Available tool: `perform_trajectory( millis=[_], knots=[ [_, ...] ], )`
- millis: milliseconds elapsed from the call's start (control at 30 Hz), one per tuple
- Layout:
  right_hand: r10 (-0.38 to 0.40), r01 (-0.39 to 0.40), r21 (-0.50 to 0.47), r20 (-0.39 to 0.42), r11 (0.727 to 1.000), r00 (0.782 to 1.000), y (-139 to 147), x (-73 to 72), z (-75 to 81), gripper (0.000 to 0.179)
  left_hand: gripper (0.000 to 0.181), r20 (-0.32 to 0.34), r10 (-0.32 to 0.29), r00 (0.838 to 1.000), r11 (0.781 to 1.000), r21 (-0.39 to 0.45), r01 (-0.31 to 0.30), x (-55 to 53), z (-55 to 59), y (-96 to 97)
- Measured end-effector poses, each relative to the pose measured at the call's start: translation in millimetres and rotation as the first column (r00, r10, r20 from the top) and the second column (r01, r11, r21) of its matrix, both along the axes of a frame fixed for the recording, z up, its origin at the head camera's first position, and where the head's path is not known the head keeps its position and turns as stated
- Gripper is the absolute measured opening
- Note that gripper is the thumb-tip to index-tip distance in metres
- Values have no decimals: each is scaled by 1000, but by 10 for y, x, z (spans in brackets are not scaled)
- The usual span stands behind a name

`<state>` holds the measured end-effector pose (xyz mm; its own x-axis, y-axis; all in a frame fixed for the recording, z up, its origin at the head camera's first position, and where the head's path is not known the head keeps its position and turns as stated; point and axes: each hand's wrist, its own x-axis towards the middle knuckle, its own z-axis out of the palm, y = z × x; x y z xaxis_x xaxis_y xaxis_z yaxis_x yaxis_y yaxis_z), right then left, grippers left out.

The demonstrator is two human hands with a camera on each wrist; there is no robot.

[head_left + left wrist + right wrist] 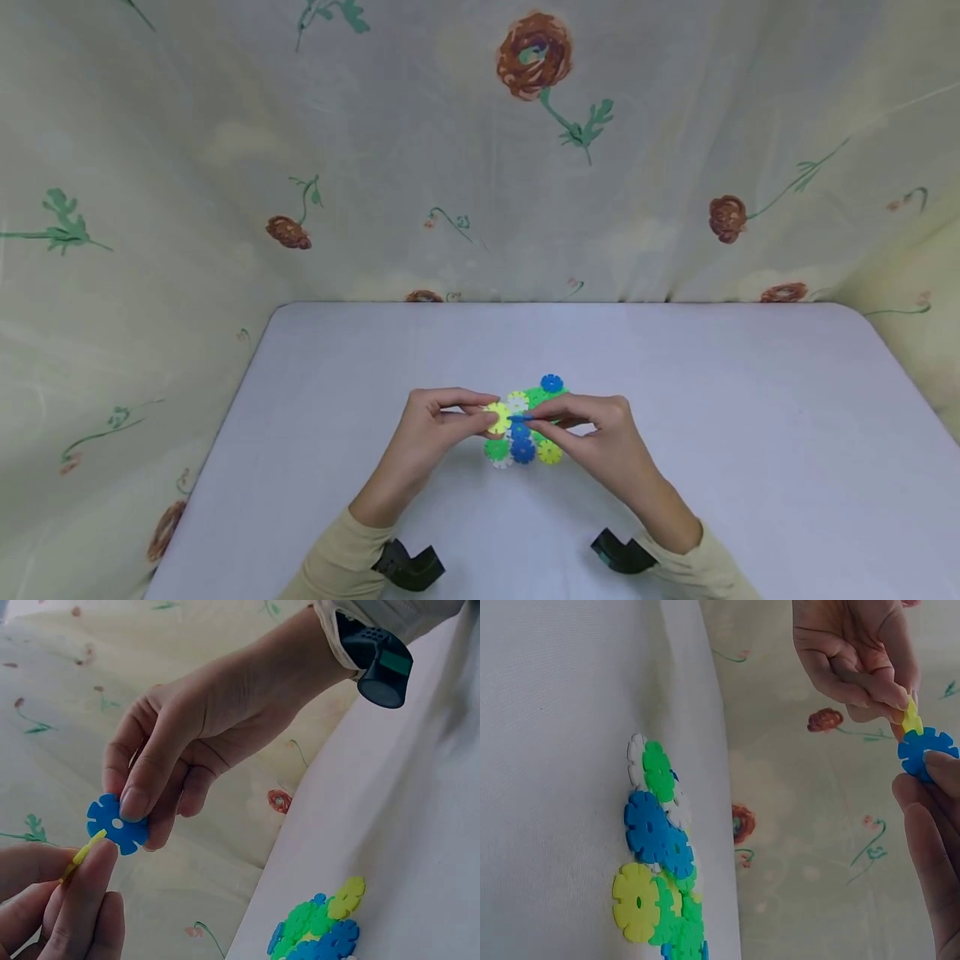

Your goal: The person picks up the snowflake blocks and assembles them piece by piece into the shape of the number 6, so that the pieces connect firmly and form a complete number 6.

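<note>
My left hand [431, 427] pinches a yellow notched flower disc [498, 417] between thumb and fingers. A blue notched flower disc [100, 817] is pinched in my right hand [600, 427]. In both wrist views the two discs meet edge to edge, set crosswise, with the yellow one seen nearly edge-on; I cannot tell whether their slots interlock. Both hands are above a loose pile of similar discs. Among these, a green disc [497, 450], a blue disc [646, 827] and a yellow disc [636, 903] show at the near side.
The pile lies on a white-covered table [337, 358]. Another blue disc [551, 383] sits at its far end. Behind the table hangs a floral curtain [420, 125]. Dark devices are strapped at both wrists, one by the left sleeve [337, 550].
</note>
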<state>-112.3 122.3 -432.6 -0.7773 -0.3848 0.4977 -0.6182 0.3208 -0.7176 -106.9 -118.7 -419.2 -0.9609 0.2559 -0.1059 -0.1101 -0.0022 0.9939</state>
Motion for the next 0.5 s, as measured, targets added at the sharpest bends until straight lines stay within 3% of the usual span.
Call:
perform_trajectory(
  millis=[133,300,500],
  knots=[
    [26,-25,19,-38,1000,999,3,-2,-15,21,25,-11,9,1000,1000,-13,-9,7,-12,11],
    [38,-34,37,-116,999,993,15,-9,-21,25,26,-39,-24,999,1000,-15,24,16,-49,17],
    [54,-54,6,-173,999,983,-4,-20,-25,26,24,-51,-19,999,1000,-20,18,14,-57,12]
  ],
)
